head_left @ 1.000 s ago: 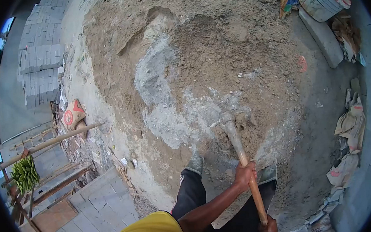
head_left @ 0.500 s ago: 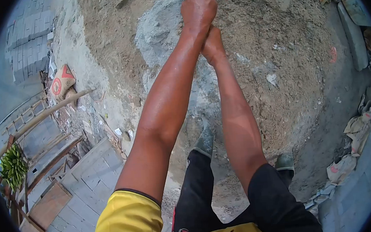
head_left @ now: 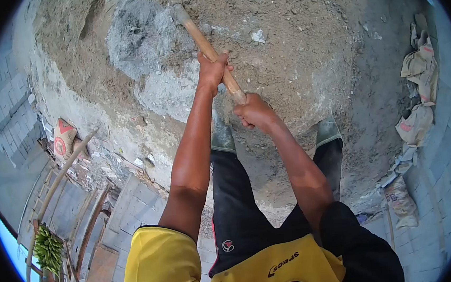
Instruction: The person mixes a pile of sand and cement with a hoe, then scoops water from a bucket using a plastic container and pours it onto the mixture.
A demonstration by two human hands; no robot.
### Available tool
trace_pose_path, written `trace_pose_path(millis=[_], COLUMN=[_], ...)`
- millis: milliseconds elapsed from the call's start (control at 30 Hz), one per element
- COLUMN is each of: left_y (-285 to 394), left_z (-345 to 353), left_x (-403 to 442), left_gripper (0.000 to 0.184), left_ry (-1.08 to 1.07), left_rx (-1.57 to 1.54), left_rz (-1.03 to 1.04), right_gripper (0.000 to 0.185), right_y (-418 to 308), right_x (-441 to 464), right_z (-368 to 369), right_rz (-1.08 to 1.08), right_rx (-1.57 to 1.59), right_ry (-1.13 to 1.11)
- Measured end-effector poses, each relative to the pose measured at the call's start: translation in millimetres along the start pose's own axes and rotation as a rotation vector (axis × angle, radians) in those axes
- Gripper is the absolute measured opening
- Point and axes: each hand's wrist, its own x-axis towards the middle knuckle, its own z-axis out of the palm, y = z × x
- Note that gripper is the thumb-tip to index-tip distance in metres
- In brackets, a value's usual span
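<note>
While both hands were stretched far forward half a second ago, wrists almost crossed and the handle out of sight, they now sit nearer the body, apart, with the wooden handle [head_left: 204, 43] in plain view between them. Its far end meets the mound [head_left: 292, 45] at the right edge of the grey powder patch [head_left: 171, 89] (the shape of the tool's head there cannot be made out). The left hand [head_left: 213, 70] has its fingers closed around the middle of the handle, and the right hand [head_left: 255, 111] grips the butt end, fingers curled tight, whereas a second ago it was down beside the right leg. Two boots [head_left: 222, 136] stand apart at the mound's near edge. Past its left edge a printed bag [head_left: 64, 138] leans near a bamboo pole [head_left: 61, 175]; past its right edge lie crumpled sacks [head_left: 419, 70].
</note>
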Motion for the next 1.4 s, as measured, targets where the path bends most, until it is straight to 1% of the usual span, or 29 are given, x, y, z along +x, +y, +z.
trace_pose_path(millis=[33,100,167,200,233,300,367,400,433,533,600,633,667,733,800,833,867,900,967,1000,1033,1067,1100,1133,1200,1267,1333,1367,1400], left_y=[-8,-27,-26,-34,-46,-56,-71,-71,-71,-28,27,58,85,153,185,189,194,188,156,147,105,66,58,52,29,22,23,18,9], left_z=[15,46,85,109,135,162,179,180,176,131,73,41,12,-55,-118,-140,-167,-186,-209,-215,-221,-220,-199,-183,-163,-139,-105,-87,-72], left_x=[-10,-28,-82,-113,-153,-215,-256,-266,-272,-243,-185,-150,-108,-37,56,106,124,144,170,178,213,235,182,144,113,90,67,54,38], left_gripper=[0.064,0.051,0.037,0.034,0.028,0.017,0.015,0.016,0.017,0.02,0.024,0.026,0.034,0.045,0.054,0.067,0.071,0.071,0.065,0.06,0.062,0.065,0.078,0.089,0.094,0.094,0.097,0.1,0.102], left_ry=[0.0,-0.178,-0.24,-0.187,-0.144,-0.13,-0.169,-0.205,-0.225,-0.259,-0.225,-0.186,-0.089,0.174,0.512,0.783,0.636,0.58,0.468,0.421,0.306,0.186,0.224,0.2,0.139,0.112,0.039,-0.018,-0.066], left_rx=[0.005,-0.614,-0.822,-0.746,-0.614,-0.596,-0.663,-0.69,-0.751,-0.694,-0.57,-0.476,-0.419,-0.14,0.277,0.415,0.511,0.603,0.709,0.722,0.854,0.982,0.508,0.375,0.291,0.342,0.369,0.35,0.324], left_rz=[0.003,-0.139,-0.307,-0.427,-0.37,-0.477,-0.469,-0.475,-0.419,-0.162,0.083,0.23,0.453,0.757,1.124,1.366,0.997,0.837,0.519,0.388,0.321,0.24,0.045,0.014,0.001,-0.007,-0.017,-0.036,-0.076], right_gripper=[0.012,0.019,0.031,0.035,0.034,0.031,0.028,0.027,0.026,0.024,0.023,0.022,0.021,0.018,0.017,0.013,0.012,0.011,0.007,0.008,0.009,0.013,0.017,0.02,0.023,0.023,0.015,0.015,0.018], right_y=[16,61,87,111,101,146,205,212,210,190,167,116,86,-2,-85,-131,-162,-188,-202,-189,-174,-150,-121,-100,-56,-40,-40,-37,-33], right_x=[-34,-105,-192,-230,-266,-319,-349,-355,-352,-281,-179,-130,-67,41,138,163,196,219,251,247,239,239,238,229,217,189,134,105,76], right_z=[-20,-57,-86,-99,-100,-110,-123,-119,-115,-82,-50,-20,4,64,120,149,173,189,207,214,215,206,195,178,159,143,113,93,74], right_rz=[-0.017,-0.019,0.027,0.096,0.266,0.303,0.073,0.013,-0.044,-0.11,-0.376,-0.454,-0.535,-0.657,-0.741,-0.727,-0.768,-0.741,-0.571,-0.417,-0.276,-0.21,-0.139,-0.147,-0.138,-0.122,-0.077,-0.041,-0.032], right_rx=[0.014,-0.046,-0.06,-0.11,-0.185,-0.257,-0.399,-0.48,-0.559,-0.621,-0.487,-0.41,-0.333,-0.196,-0.088,0.005,0.082,0.058,0.201,0.166,0.117,-0.056,-0.222,-0.287,-0.346,-0.318,-0.18,-0.133,-0.204], right_ry=[0.004,0.047,0.05,0.12,0.195,0.248,0.296,0.355,0.421,0.522,0.506,0.445,0.395,0.304,0.148,0.059,-0.016,-0.065,-0.194,-0.102,-0.012,0.074,0.16,0.157,0.158,0.2,0.154,0.213,0.195])
